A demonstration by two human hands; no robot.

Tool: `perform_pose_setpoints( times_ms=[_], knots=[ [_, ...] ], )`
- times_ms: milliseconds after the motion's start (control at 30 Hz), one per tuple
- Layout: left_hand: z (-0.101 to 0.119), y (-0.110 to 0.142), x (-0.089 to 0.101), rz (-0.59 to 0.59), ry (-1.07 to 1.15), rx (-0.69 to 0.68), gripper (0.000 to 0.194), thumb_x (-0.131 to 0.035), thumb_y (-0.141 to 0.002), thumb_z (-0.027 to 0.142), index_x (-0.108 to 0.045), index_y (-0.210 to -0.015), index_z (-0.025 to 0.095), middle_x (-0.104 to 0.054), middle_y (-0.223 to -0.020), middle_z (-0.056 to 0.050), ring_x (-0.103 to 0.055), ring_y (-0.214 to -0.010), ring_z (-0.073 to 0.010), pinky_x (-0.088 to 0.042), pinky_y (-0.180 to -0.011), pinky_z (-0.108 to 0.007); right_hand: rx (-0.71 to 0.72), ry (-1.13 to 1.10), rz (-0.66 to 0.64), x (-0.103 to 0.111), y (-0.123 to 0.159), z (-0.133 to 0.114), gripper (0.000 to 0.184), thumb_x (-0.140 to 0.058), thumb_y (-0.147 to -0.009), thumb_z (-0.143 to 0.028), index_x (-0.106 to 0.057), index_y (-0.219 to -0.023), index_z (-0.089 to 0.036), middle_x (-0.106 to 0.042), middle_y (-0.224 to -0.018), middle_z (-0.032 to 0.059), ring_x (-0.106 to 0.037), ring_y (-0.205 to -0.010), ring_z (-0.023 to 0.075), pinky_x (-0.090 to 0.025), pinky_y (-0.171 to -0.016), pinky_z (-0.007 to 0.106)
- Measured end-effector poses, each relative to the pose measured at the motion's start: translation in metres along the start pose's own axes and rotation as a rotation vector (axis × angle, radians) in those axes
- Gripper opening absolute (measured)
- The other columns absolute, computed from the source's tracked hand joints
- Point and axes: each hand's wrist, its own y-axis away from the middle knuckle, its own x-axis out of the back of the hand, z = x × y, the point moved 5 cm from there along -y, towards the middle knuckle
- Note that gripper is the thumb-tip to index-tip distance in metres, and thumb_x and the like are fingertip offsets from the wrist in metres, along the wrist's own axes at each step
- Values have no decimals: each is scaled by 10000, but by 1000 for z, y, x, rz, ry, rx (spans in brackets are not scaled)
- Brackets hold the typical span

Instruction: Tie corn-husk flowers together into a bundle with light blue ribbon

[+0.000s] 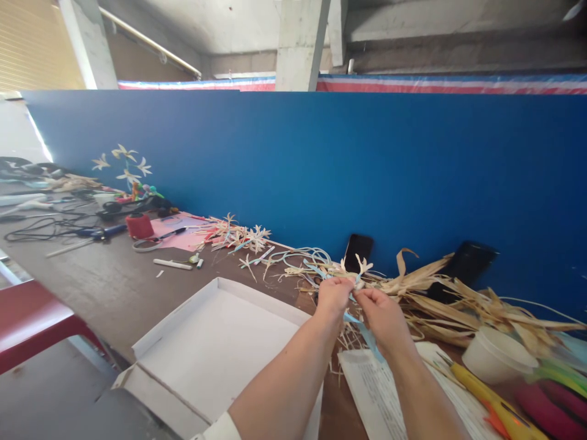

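My left hand [336, 294] and my right hand [380, 313] meet above the table, fingers pinched close together. Between them is a small pale flower [364, 266], its petals showing just above the fingertips. From under my right hand hangs a light blue strip [370, 340], which seems to be joined to the flower's stem. My fingers partly hide the stem. Just behind the hands, a black phone [359, 252] leans against the blue partition, and pale cords [316, 253] lie to the left.
An open white box [220, 348] lies left of my arms. Dried husks [440, 281], a white cup [499, 354] and a yellow glue gun [495, 400] are on the right. Finished-looking flowers [257, 238], a red spool [139, 226] and a blue partition [321, 165] stand farther back.
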Motion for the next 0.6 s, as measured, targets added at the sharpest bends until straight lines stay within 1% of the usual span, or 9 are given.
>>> perform_pose_setpoints(
  times_ms=[167, 267, 400, 533, 600],
  knots=[
    [2, 2, -1, -27, 31, 3, 269, -707, -575, 319, -521, -504, 138, -363, -404, 60, -265, -398, -37, -211, -440, -211, -26, -161, -9, -2, 0, -2, 299, -667, -676, -420, -618, -851, -183, -418, -430, -83, -305, -387, 82, -204, -394, 221],
    [5, 5, -2, -57, 91, 16, 270, -716, -572, 305, -517, -503, 136, -368, -405, 60, -279, -397, -35, -221, -435, -205, -69, -275, -20, -4, -1, -1, 316, -702, -649, -402, -626, -859, -177, -413, -424, -87, -280, -384, 71, -192, -393, 217],
    [5, 8, -2, -63, 132, 82, 260, -741, -561, 291, -541, -542, 126, -424, -442, 46, -319, -402, -31, -245, -423, -188, -110, -333, -7, -4, 0, 0, 353, -731, -606, -401, -656, -855, -163, -467, -436, -65, -319, -387, 83, -214, -399, 231],
    [4, 10, -2, -64, 166, 140, 257, -767, -545, 280, -586, -616, 112, -492, -523, 27, -401, -457, -32, -327, -459, -165, -108, -319, -4, -2, -1, -1, 365, -728, -593, -433, -685, -826, -156, -446, -397, -59, -374, -397, 113, -242, -409, 249],
    [3, 11, -2, -68, 178, 161, 276, -781, -532, 285, -602, -645, 108, -516, -554, 17, -426, -481, -36, -357, -477, -164, -109, -334, -7, -2, -1, -1, 358, -730, -591, -426, -687, -824, -158, -479, -420, -51, -407, -416, 120, -266, -418, 248]
  ],
)
